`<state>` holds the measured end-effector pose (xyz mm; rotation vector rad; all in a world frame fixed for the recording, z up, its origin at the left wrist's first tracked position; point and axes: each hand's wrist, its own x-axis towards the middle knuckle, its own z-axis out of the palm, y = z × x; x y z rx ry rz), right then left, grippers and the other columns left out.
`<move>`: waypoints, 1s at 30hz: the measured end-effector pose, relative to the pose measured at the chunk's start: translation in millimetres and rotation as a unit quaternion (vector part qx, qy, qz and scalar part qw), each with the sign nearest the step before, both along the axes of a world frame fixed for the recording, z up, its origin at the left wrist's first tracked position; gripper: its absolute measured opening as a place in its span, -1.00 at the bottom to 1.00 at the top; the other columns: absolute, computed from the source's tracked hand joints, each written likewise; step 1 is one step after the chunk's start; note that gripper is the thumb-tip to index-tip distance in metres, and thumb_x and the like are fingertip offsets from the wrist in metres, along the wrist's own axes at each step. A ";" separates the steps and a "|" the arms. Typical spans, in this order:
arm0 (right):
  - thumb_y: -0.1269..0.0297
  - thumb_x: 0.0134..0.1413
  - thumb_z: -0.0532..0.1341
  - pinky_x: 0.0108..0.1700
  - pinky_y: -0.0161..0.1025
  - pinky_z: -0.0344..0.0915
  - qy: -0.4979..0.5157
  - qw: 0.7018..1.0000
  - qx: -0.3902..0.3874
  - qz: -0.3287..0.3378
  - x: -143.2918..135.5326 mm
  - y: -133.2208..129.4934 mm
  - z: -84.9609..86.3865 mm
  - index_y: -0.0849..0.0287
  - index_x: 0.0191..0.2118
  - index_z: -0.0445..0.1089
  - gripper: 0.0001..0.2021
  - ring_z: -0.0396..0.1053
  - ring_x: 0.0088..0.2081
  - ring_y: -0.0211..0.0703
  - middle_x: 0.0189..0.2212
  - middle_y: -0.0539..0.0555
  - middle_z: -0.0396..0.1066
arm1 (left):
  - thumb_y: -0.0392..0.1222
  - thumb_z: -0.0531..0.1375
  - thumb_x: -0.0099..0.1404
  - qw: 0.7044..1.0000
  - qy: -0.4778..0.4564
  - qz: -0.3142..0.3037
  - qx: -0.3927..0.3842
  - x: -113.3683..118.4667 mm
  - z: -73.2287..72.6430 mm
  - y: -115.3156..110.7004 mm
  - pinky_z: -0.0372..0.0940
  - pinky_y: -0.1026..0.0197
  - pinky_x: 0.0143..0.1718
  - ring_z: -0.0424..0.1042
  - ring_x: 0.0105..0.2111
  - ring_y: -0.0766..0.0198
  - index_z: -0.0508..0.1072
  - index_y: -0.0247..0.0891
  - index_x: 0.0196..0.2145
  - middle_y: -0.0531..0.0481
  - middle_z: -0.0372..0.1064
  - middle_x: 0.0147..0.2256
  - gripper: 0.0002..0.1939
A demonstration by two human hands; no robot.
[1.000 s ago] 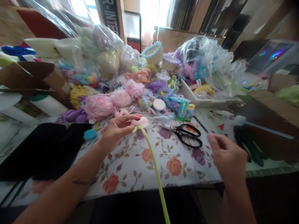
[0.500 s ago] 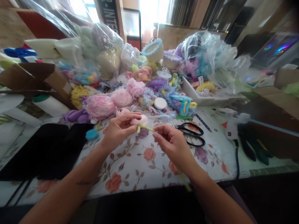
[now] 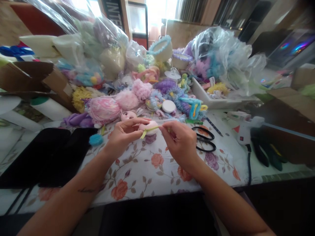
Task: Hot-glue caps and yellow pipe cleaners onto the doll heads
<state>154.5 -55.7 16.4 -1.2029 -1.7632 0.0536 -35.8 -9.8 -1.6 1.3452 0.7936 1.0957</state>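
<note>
Between the thumb and fingers of my left hand (image 3: 123,132) is a small pale pink, rounded doll part (image 3: 150,125) with a dark spot near its top. A thin yellow-green ribbon (image 3: 150,129) lies across its front, one short end hanging by my left thumb. My right hand (image 3: 180,139) pinches the ribbon's other side, close to the part's right edge. Just behind my left fingers rests a doll's head (image 3: 128,115) with painted eyes, partly covered. Black-handled scissors (image 3: 206,147) lie right of my right hand, their blades hidden behind it.
Pink yarn balls (image 3: 104,108) and other fluffy craft pieces are heaped behind my hands. A blue pompom (image 3: 96,140) and a black flat case (image 3: 31,157) lie left. To the right are a pencil (image 3: 214,126), a glue gun (image 3: 244,131) and a white tray (image 3: 216,104).
My right hand has moved up and left along the ribbon, closer to the doll part. The ribbon now crosses the part's front; its loose tail below my right hand no longer shows.
</note>
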 end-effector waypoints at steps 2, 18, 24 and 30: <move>0.31 0.24 0.16 -0.34 -0.29 0.16 0.018 1.000 -0.018 -0.004 0.3 -0.5 -0.6 0.14 -0.38 0.38 -0.84 0.26 -0.49 -0.26 -0.52 -0.02 0.38 | -0.27 0.32 0.14 1.000 -0.021 -0.018 -0.011 -0.4 -2.2 0.1 0.40 0.20 -0.09 0.47 -0.08 0.12 0.59 -0.18 -0.16 -0.10 0.47 -0.01 -0.74; 0.15 0.06 0.29 -0.54 -0.34 0.00 0.290 0.905 -0.293 0.103 15.4 1.0 11.2 0.17 -0.47 0.39 -0.78 0.05 -0.57 -0.35 -0.63 -0.10 0.18 | -0.31 0.33 0.09 0.991 -0.094 -0.074 -0.057 -0.3 3.1 -2.7 0.40 0.09 -0.05 0.49 -0.08 0.05 0.61 -0.19 -0.23 -0.11 0.49 -0.02 -0.77; 0.18 -0.04 0.36 -0.56 -0.37 -0.05 0.370 0.837 -0.363 0.177 20.4 6.0 7.6 0.18 -0.49 0.36 -0.77 -0.01 -0.58 -0.39 -0.62 -0.13 0.17 | -0.28 0.35 0.06 0.989 -0.099 -0.088 -0.058 0.2 5.1 -5.0 0.41 0.11 -0.07 0.50 -0.10 0.05 0.62 -0.18 -0.27 -0.11 0.50 -0.05 -0.79; 0.24 -0.11 0.39 -0.59 -0.38 -0.13 0.399 0.764 -0.447 0.238 26.4 11.1 7.2 0.20 -0.52 0.35 -0.78 -0.07 -0.63 -0.46 -0.63 -0.16 0.16 | -0.27 0.37 0.03 0.982 -0.118 -0.127 -0.081 -0.7 4.8 -3.4 0.43 0.11 -0.14 0.52 -0.17 0.05 0.62 -0.20 -0.29 -0.11 0.52 -0.08 -0.78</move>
